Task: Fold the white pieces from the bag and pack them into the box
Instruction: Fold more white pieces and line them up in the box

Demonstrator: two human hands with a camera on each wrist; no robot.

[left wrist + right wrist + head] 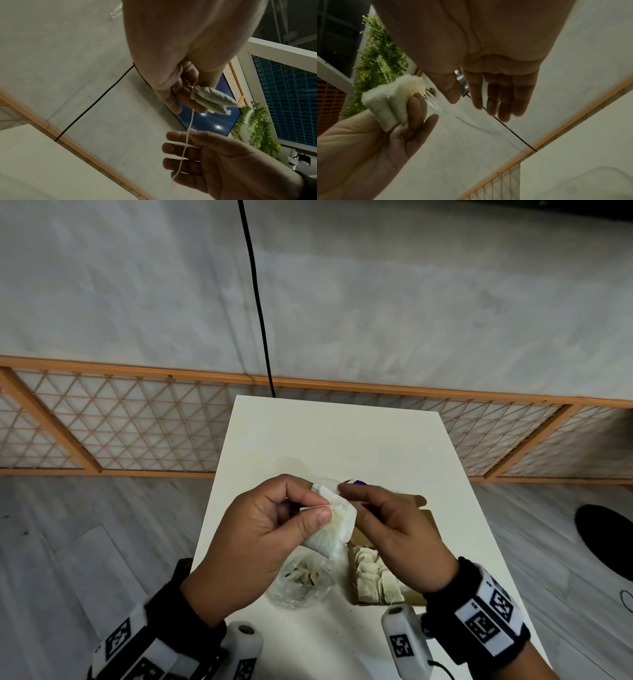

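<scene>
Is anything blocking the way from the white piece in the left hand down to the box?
Only the right hand: it hovers over the far part of the box. The white piece, pinched by the left hand, has open air toward the near part, already lined with packed pieces.

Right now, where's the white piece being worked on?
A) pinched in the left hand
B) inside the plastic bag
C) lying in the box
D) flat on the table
A: the left hand pinches the white piece between thumb and fingers, above the plastic bag and the box; the right hand is beside it, fingers straight.
</scene>
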